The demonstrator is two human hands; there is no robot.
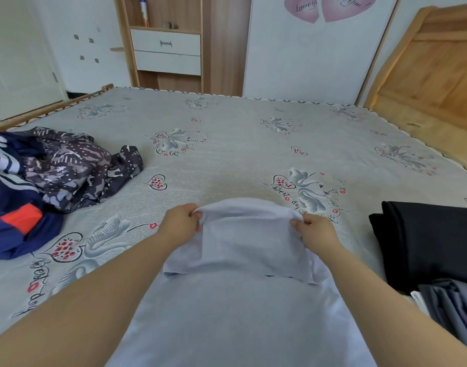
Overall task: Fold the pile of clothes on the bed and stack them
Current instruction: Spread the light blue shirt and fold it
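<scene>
Mid-fold: left hand (179,221) and right hand (315,230) each pinch the far edge of the pale lavender cotton garment (243,260) at 6 o'clock. Folded dark stack (425,242) at 3; unfolded patterned and navy pile (49,176) at 9. Bed sheet (240,133) print reads "Best day".

Pale lavender garment (240,300) lies flat on the grey floral bed sheet (227,144), its far end doubled back toward the viewer. Unfolded pile (49,176) at left: dark patterned fabric over navy striped item. Folded black garment (433,239) at right, atop grey folded pieces (455,305).
</scene>
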